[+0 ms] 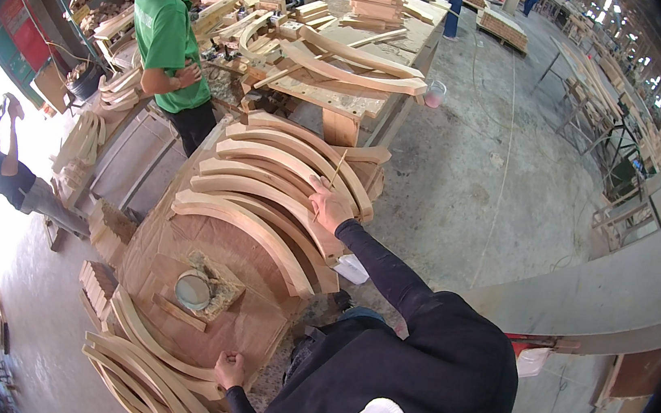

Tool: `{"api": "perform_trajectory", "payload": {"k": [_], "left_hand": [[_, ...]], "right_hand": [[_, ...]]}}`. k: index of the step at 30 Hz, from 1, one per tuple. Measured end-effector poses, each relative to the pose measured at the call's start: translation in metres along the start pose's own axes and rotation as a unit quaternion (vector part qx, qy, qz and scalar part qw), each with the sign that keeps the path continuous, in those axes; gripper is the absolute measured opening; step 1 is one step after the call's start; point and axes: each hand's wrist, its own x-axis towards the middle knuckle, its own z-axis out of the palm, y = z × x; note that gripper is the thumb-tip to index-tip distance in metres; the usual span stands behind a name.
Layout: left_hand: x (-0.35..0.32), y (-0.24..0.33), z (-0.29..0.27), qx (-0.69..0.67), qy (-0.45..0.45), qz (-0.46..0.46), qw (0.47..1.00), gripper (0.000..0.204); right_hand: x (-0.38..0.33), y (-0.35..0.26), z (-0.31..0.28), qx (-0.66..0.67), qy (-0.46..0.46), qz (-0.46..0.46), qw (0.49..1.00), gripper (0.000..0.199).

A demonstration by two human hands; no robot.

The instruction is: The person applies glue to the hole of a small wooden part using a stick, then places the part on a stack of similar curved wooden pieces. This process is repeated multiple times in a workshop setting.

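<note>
My right hand (330,206) is stretched over a row of curved wooden pieces (254,220) on the board-topped table. Its closed fingers hold a thin wooden stick (339,168), whose upper part points up past the fingertips. My left hand (230,370) is low over the near edge of the table, fingers curled in, close to the ends of a second stack of curved pieces (153,370). What it holds, if anything, is hidden. Between the two groups, a round pot (195,290) with pale contents sits on a stained square, beside a small wooden strip (179,313).
A person in a green shirt (165,37) stands at the far left, beside a workbench (334,101) loaded with wooden parts. Another person (4,173) is further left. A white container (352,269) is at the table's right edge. Concrete floor (466,157) lies to the right.
</note>
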Motion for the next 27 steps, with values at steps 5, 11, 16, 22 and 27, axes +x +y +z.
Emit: {"api": "perform_trajectory", "payload": {"k": [5,11,16,22,27], "left_hand": [[0.002,0.001,0.002,0.002,-0.006,-0.013,1.000,0.016],[0.000,0.017,-0.004,0.002,-0.017,-0.030,0.999,0.016],[-0.005,-0.004,-0.001,0.112,0.030,0.036,0.993,0.024],[-0.003,0.015,-0.007,0.072,0.023,0.015,0.997,0.020],[-0.010,0.015,-0.006,0.058,0.020,-0.028,0.998,0.018]], "right_hand": [[-0.001,0.003,0.001,0.005,0.001,0.006,1.000,0.007],[0.002,0.004,-0.002,0.015,-0.004,0.016,1.000,0.006],[0.004,0.002,0.017,0.074,0.024,0.012,0.997,0.015],[0.000,0.006,0.006,0.058,0.017,-0.008,0.998,0.013],[0.004,0.001,0.000,0.036,-0.018,-0.014,0.999,0.014]]}}
